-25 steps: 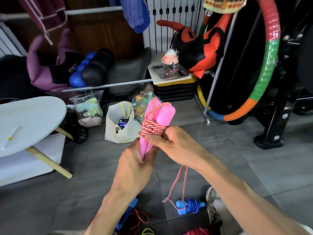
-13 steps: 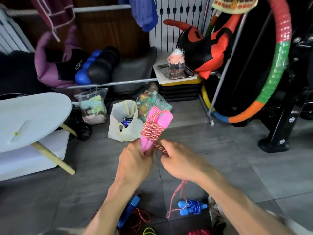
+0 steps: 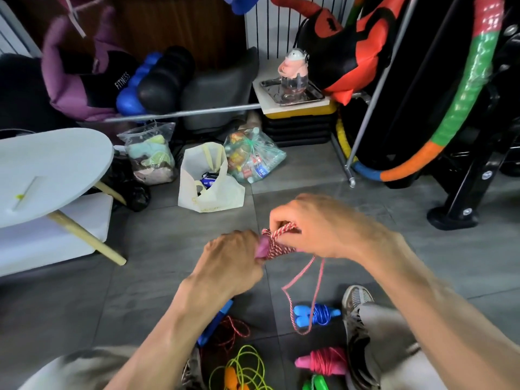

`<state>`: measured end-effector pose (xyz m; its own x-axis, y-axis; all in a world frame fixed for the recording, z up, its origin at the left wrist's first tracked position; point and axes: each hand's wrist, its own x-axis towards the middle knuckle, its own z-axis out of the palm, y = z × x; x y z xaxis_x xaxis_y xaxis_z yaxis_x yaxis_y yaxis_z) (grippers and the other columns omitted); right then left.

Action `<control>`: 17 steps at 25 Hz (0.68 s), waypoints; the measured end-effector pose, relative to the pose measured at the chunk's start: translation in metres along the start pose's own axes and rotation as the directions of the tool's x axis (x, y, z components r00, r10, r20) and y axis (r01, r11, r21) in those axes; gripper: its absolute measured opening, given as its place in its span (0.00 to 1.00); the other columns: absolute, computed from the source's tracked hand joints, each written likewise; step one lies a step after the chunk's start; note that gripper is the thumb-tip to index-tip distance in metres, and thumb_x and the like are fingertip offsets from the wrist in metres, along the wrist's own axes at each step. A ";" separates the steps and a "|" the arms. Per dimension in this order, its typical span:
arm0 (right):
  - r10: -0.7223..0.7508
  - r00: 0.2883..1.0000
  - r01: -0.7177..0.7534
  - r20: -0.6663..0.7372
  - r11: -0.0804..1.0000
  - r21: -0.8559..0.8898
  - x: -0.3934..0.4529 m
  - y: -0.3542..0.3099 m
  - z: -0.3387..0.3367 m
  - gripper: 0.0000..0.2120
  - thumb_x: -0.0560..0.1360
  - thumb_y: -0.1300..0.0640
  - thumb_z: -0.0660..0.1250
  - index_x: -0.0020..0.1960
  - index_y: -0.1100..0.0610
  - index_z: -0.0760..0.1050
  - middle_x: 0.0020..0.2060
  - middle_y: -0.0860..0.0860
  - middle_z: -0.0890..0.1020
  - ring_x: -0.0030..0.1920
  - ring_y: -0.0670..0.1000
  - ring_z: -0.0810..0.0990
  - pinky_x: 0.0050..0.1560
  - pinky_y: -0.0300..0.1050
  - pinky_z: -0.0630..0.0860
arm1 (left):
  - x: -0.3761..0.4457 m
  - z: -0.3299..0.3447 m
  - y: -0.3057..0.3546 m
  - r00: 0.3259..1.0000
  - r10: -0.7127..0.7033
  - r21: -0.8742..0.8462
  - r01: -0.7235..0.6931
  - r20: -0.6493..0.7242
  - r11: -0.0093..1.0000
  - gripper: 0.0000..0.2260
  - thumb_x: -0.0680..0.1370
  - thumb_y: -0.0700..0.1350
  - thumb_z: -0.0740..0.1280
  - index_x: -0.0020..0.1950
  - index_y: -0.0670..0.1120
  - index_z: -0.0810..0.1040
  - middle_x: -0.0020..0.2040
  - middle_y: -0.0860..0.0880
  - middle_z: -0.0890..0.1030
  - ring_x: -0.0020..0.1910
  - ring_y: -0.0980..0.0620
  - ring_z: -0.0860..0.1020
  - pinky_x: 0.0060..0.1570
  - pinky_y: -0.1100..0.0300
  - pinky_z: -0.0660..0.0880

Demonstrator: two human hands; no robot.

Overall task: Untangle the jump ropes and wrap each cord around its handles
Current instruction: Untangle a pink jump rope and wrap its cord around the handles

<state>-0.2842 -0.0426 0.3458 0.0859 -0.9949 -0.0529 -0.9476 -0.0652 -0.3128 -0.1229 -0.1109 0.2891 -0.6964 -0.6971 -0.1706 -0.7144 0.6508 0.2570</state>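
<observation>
My left hand (image 3: 235, 258) grips the pink handles (image 3: 263, 247), which lie roughly level, long axis left to right. My right hand (image 3: 318, 225) pinches the red-white cord (image 3: 281, 230) above the wrapped coil; its loose end hangs down.

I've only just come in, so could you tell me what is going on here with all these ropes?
A person is winding a red-and-white cord around pink handles. The left hand grips the handles, while the right hand pinches the cord; a loose loop hangs below. On the floor, a blue rope and a pink rope lie wrapped, and a yellow-green rope lies loose.
</observation>
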 end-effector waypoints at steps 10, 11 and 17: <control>-0.031 0.997 0.026 0.069 0.997 0.067 0.015 0.026 0.003 0.27 0.68 0.27 0.54 0.34 0.51 0.71 0.28 0.46 0.74 0.31 0.47 0.72 0.34 0.45 0.63 | -0.011 -0.005 0.011 0.963 0.236 -0.007 -0.238 -0.128 0.971 0.12 0.74 0.54 0.69 0.41 0.54 0.66 0.45 0.48 0.81 0.47 0.45 0.79 0.49 0.53 0.76; -0.007 0.994 -0.013 0.111 0.984 0.178 0.014 0.028 0.001 0.27 0.68 0.28 0.56 0.31 0.51 0.71 0.25 0.46 0.71 0.28 0.46 0.68 0.33 0.46 0.63 | -0.011 -0.006 0.011 0.953 0.264 -0.031 -0.272 -0.147 0.962 0.13 0.73 0.55 0.69 0.39 0.53 0.65 0.42 0.49 0.80 0.43 0.45 0.79 0.48 0.53 0.76; -0.083 0.982 -0.100 0.169 0.532 0.841 0.010 0.034 -0.006 0.10 0.66 0.47 0.74 0.36 0.53 0.79 0.29 0.48 0.78 0.29 0.43 0.74 0.33 0.37 0.70 | -0.019 -0.023 0.015 0.893 0.317 -0.396 -0.430 -0.320 0.811 0.17 0.68 0.45 0.76 0.28 0.45 0.69 0.23 0.50 0.71 0.24 0.52 0.65 0.27 0.66 0.65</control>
<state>-0.3177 -0.0552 0.3398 0.2149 -0.9586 -0.1867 -0.2538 0.1297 -0.9585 -0.1192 -0.0946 0.3178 -0.8267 -0.5119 0.2336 -0.2530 0.7090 0.6582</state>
